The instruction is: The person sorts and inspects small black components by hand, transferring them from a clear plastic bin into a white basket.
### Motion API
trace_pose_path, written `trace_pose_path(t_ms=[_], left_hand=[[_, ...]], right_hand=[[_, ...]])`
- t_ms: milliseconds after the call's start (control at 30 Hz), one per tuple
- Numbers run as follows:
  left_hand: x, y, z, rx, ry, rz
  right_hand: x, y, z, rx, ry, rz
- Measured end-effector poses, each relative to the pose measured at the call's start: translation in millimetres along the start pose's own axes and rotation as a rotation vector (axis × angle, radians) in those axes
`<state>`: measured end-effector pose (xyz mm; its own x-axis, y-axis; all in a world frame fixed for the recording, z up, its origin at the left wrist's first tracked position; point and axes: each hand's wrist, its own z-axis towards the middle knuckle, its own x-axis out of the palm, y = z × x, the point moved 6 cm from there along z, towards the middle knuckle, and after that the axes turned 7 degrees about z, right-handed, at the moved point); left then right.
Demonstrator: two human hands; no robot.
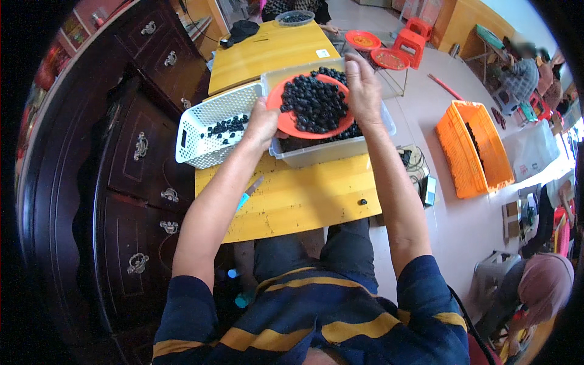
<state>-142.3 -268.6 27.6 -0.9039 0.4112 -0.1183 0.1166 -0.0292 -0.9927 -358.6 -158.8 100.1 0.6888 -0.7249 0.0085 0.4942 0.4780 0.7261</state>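
Note:
A shallow red bowl (pixel 273 102) heaped with small dark round pieces (pixel 314 103) is tilted over a clear plastic bin (pixel 322 159). On its left rim is my left hand (pixel 263 121), closed with the thumb on top. My right hand (pixel 365 91) grips the opposite edge; its far fingers are partly hidden behind the bowl. More of the same dark pieces lie in the bin below. Just left of it stands a white perforated basket (pixel 207 153) with a scatter of dark pieces on its bottom.
A knife with a blue handle (pixel 244 201) and one dark piece (pixel 363 202) lie on the yellow table (pixel 292 207). Dark wooden drawers (pixel 137 164) close off the left side. An orange crate (pixel 456 152) sits on the floor at right. Other people work farther off.

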Motion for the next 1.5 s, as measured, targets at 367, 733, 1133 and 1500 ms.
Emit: trace_pose_path(t_ms=[367, 733, 1133, 1500], left_hand=[[-52, -18, -29, 0.078, 0.081, -0.128], [-67, 5, -169, 0.005, 0.088, -0.238], [-29, 132, -248, -0.146, -0.016, -0.184], [11, 156, -211, -0.121, 0.018, -0.092]], right_hand=[[-146, -11, -263, 0.189, 0.021, -0.552], [-132, -23, -276, 0.135, 0.165, -0.584], [-137, -23, -270, 0.593, -0.132, 0.161], [-79, -37, -282, 0.803, -0.037, 0.339]])
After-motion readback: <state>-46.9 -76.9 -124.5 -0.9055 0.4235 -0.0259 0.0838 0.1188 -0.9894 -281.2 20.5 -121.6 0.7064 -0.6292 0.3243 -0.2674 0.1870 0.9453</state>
